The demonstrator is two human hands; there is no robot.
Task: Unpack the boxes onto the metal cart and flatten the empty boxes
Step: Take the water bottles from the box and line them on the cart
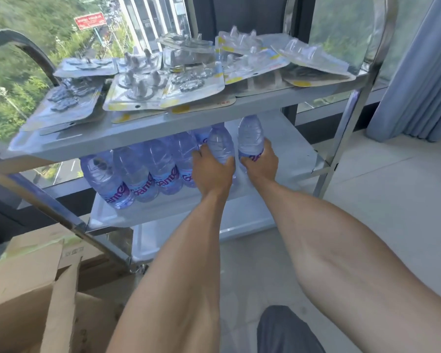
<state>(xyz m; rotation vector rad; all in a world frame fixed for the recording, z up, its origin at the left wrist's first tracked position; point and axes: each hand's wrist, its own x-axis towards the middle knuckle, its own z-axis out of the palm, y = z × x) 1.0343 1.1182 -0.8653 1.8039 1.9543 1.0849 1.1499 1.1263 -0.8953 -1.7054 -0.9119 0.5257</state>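
Note:
A metal cart (127, 138) with three shelves stands in front of a window. Its top shelf is covered with several clear blister packs (163, 85). On the middle shelf (285, 138) stands a row of several clear water bottles (138, 171) with blue labels. My left hand (211, 171) is shut on one water bottle (220, 143), right beside the end of that row. My right hand (261, 164) is shut on a second water bottle (250, 135) just to the right of it. Both bottles are upright under the top shelf.
An open cardboard box (23, 289) stands at the lower left, against the cart's left leg. A blue curtain (418, 72) hangs at the right. Pale floor tiles (392, 200) lie to the right of the cart. The bottom shelf (239, 225) holds nothing visible.

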